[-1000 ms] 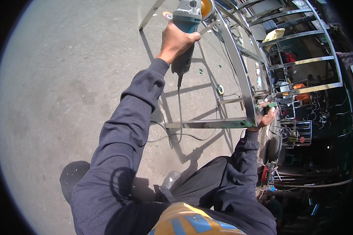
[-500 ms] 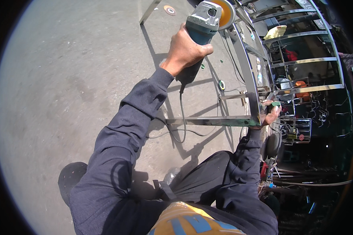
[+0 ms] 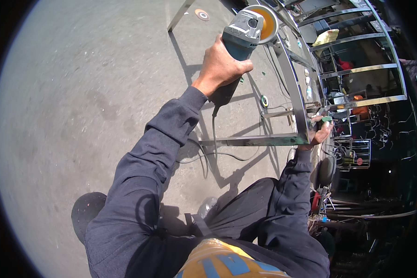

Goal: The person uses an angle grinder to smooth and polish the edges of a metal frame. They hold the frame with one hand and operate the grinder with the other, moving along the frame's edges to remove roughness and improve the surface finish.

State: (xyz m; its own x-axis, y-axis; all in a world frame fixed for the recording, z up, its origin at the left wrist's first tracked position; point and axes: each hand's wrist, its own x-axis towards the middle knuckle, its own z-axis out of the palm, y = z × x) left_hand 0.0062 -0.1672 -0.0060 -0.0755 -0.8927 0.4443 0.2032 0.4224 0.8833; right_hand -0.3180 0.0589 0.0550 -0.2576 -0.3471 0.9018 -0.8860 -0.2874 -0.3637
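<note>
My left hand (image 3: pixel 221 66) grips the body of a blue-grey angle grinder (image 3: pixel 240 36) with an orange disc, held against the upright bar of a shiny metal frame (image 3: pixel 295 99). Its black cable hangs down past my sleeve to the ground. My right hand (image 3: pixel 319 133) holds the frame at the corner where the upright bar meets a horizontal bar; something small and green shows at its fingers.
Grey concrete ground (image 3: pixel 78 102) spreads to the left. A loose disc (image 3: pixel 201 14) lies on it near the top. A small round thing (image 3: pixel 264 100) lies under the frame. More metal rails (image 3: pixel 356 69) and dark clutter with tools fill the right side.
My left hand and the grinder have swung right and closer to the frame's upright bar. The right hand stays on the frame corner.
</note>
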